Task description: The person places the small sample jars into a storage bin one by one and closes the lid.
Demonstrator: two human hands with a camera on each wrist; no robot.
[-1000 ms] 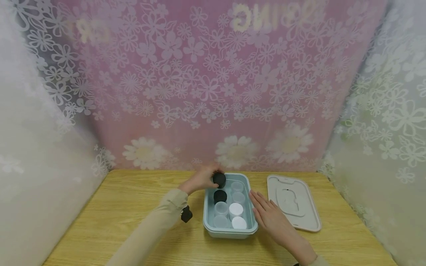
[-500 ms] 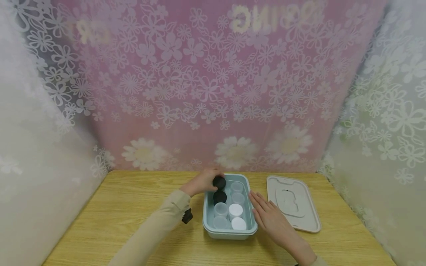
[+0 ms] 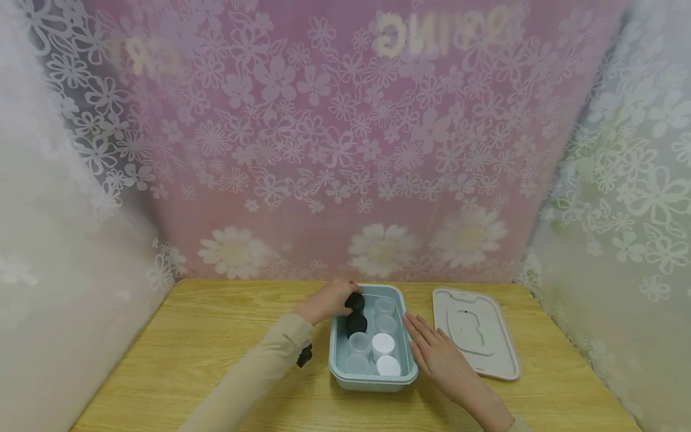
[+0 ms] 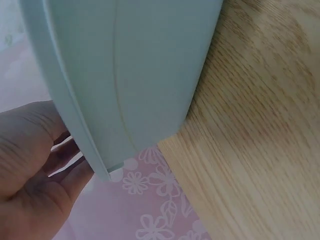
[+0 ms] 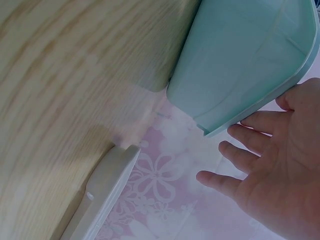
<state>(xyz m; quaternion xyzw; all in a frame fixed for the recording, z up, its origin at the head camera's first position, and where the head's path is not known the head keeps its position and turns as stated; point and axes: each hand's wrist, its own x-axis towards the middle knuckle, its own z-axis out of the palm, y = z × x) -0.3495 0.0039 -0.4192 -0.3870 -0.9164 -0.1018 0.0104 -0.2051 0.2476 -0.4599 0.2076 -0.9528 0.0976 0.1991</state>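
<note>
My left hand (image 3: pixel 327 301) reaches over the far left corner of a light blue plastic bin (image 3: pixel 372 383) and pinches a small black round jar (image 3: pixel 354 302) inside it. In the left wrist view the bin's wall (image 4: pixel 150 65) hides the jar and the fingertips. Just nearer, a second black round jar (image 3: pixel 356 324) sits in the same row. My right hand (image 3: pixel 439 357) lies with straight fingers along the bin's right rim. The right wrist view shows those fingers (image 5: pixel 250 137) spread at the rim.
Two clear round containers (image 3: pixel 358 343) fill the near left of the bin. On its right side are two more clear ones (image 3: pixel 385 307) and two white-topped ones (image 3: pixel 383 344). A pale lid (image 3: pixel 475 333) lies on the wooden table (image 3: pixel 243 300) to the right.
My left hand has lowered the black round jar into the bin's far left corner, close behind the other black one. The right hand has stayed in place.
</note>
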